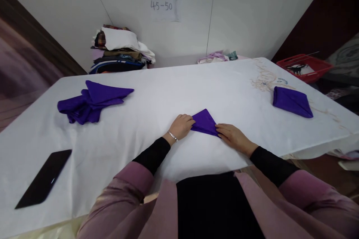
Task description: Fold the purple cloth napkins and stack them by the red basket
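Observation:
Between my hands a purple cloth napkin (204,122) lies folded into a small triangle, its point facing the wall. My left hand (181,126) pinches its left corner, the thumb and fingers closed on the fabric. At the right corner, my right hand (233,136) has its fingertips closed on the cloth's edge. A crumpled pile of purple napkins (92,101) lies to the left. Over on the right sits another folded purple napkin (292,101), flat on the tablecloth.
A white tablecloth (157,89) covers the table. The dark phone-like slab (43,179) lies at front left. Stacked clothes (120,50) stand by the wall behind, and a red basket (305,68) is beyond the right edge. Handwritten papers (162,6) hang on the wall.

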`<state>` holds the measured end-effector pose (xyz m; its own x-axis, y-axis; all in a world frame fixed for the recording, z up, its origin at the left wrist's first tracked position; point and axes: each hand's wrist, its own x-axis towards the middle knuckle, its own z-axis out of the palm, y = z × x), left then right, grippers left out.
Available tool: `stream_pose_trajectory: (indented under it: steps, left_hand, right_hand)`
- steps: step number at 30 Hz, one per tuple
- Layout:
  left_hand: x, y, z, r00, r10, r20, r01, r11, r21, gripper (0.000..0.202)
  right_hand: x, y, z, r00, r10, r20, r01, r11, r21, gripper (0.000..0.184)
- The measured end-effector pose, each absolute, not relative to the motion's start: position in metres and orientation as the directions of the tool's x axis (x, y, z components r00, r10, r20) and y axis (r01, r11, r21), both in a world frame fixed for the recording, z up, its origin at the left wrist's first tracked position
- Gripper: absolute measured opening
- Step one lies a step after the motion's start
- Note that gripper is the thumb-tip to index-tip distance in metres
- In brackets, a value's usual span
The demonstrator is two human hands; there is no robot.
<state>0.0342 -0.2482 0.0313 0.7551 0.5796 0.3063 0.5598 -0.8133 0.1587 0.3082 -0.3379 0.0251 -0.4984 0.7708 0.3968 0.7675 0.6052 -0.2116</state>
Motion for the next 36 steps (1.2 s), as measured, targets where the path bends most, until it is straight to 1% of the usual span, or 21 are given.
stream_pose_trajectory:
  steps: [4, 8, 14, 17, 19, 23, 27, 30, 33, 36]
  left_hand:
    - [0.038, -0.251, 0.032, 0.775, 0.586, 0.237, 0.575, -0.809, 0.118, 0.022]
    - [0.037, -0.253, 0.033, 0.788, 0.582, 0.202, 0.568, -0.813, 0.124, 0.02]
    - [0.036, -0.256, 0.033, 0.798, 0.575, 0.182, 0.564, -0.818, 0.112, 0.018]
    - [0.035, -0.259, 0.036, 0.803, 0.573, 0.162, 0.562, -0.82, 0.111, 0.018]
    - [0.035, -0.26, 0.038, 0.806, 0.571, 0.155, 0.562, -0.821, 0.102, 0.018]
    - [0.033, -0.262, 0.036, 0.807, 0.564, 0.176, 0.555, -0.826, 0.1, 0.018]
    - [0.029, -0.262, 0.033, 0.809, 0.555, 0.195, 0.533, -0.832, 0.154, 0.02]
    - [0.026, -0.262, 0.032, 0.793, 0.565, 0.226, 0.519, -0.822, 0.235, 0.018]
    - [0.028, -0.261, 0.032, 0.747, 0.614, 0.255, 0.528, -0.781, 0.334, 0.021]
    - [0.037, -0.26, 0.032, 0.669, 0.701, 0.248, 0.606, -0.707, 0.365, 0.031]
  right_hand:
    - [0.307, -0.34, 0.024, -0.485, 0.775, 0.405, 0.768, 0.599, -0.226, 0.026]
    - [0.307, -0.34, 0.018, -0.44, 0.797, 0.414, 0.774, 0.57, -0.275, 0.027]
    - [0.312, -0.34, 0.013, -0.455, 0.786, 0.419, 0.758, 0.589, -0.282, 0.027]
    - [0.314, -0.342, 0.015, -0.476, 0.789, 0.389, 0.751, 0.595, -0.287, 0.026]
    - [0.314, -0.343, 0.017, -0.495, 0.786, 0.37, 0.742, 0.604, -0.29, 0.029]
    - [0.314, -0.344, 0.019, -0.498, 0.783, 0.373, 0.74, 0.608, -0.288, 0.028]
    - [0.314, -0.346, 0.017, -0.505, 0.78, 0.371, 0.745, 0.61, -0.269, 0.029]
    - [0.315, -0.347, 0.016, -0.507, 0.784, 0.359, 0.755, 0.604, -0.255, 0.031]
    - [0.314, -0.347, 0.017, -0.509, 0.785, 0.353, 0.753, 0.605, -0.261, 0.032]
    - [0.313, -0.348, 0.019, -0.519, 0.778, 0.354, 0.749, 0.613, -0.249, 0.033]
